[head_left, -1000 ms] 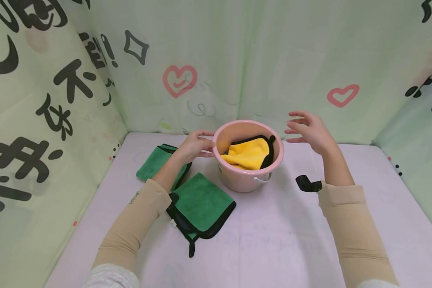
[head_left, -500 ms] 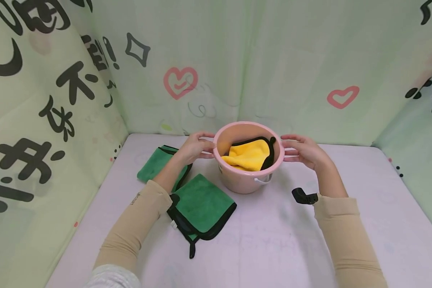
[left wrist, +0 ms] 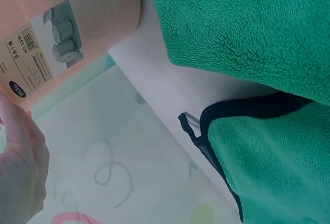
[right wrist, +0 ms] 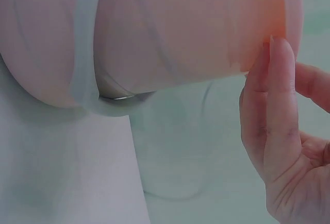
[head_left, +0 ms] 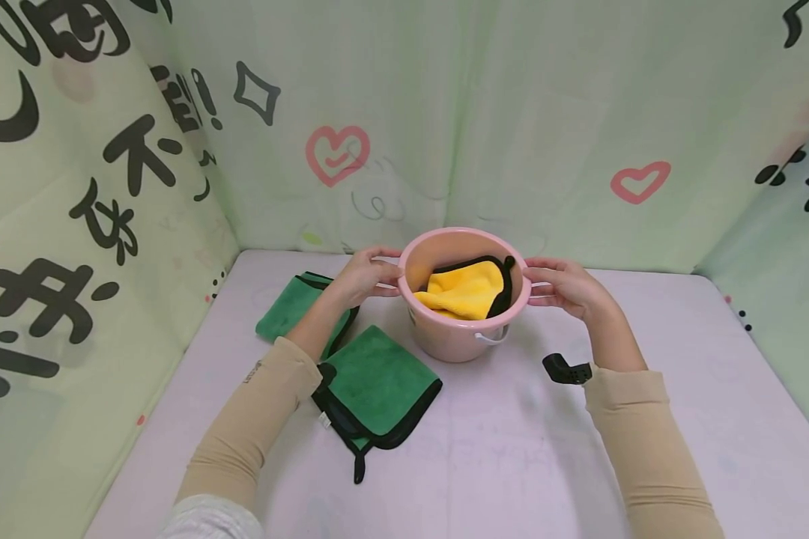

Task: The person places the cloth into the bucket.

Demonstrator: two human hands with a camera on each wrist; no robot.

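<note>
A pink bucket [head_left: 445, 333] with a pale handle stands upright towards the back of the table. Inside it lies a yellow cloth [head_left: 468, 288] with black edging. My left hand [head_left: 364, 277] touches the bucket's left side at the rim, and my right hand [head_left: 566, 288] touches the right side. In the right wrist view, fairly straight fingers [right wrist: 281, 90] rest against the outer wall just under the rim. The left wrist view shows only part of the left hand [left wrist: 20, 162], near the bucket's printed label [left wrist: 41, 49]; its fingertips are cut off there.
A folded green cloth [head_left: 384, 382] with black edging and a loop lies in front of the bucket to the left. Another green cloth [head_left: 286, 307] lies behind it, partly under the left forearm. A printed curtain [head_left: 512, 135] hangs behind the white table [head_left: 512, 464].
My right hand has come down and left from the air beside the bucket to touch its right rim. The left hand, bucket and cloths have stayed in place.
</note>
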